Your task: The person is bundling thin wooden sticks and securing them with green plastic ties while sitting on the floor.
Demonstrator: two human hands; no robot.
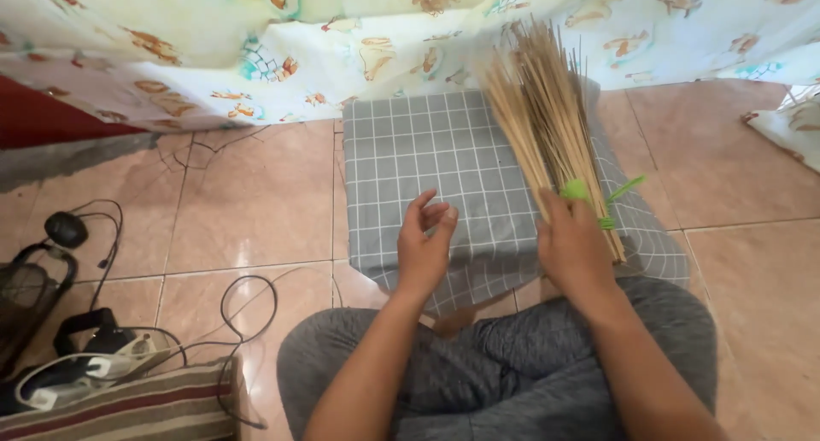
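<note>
My right hand (574, 246) grips a bundle of thin tan sticks (540, 108), a hand broom tied with a green band (579, 189) near its base. The sticks fan upward and away from me over a grey checked cloth (427, 159) spread on the tiled floor. My left hand (424, 244) hovers over the cloth just left of the bundle, fingers loosely curled and apart, holding nothing. My crossed legs in grey trousers (504, 364) fill the bottom of the view.
A pale sheet printed with orange animals (299, 39) hangs across the back. Black cables (239, 313), a black plug (66, 229) and a white power adapter (102, 368) lie at the left beside a striped mat (128, 407). Pink tiles (752, 261) lie to the right.
</note>
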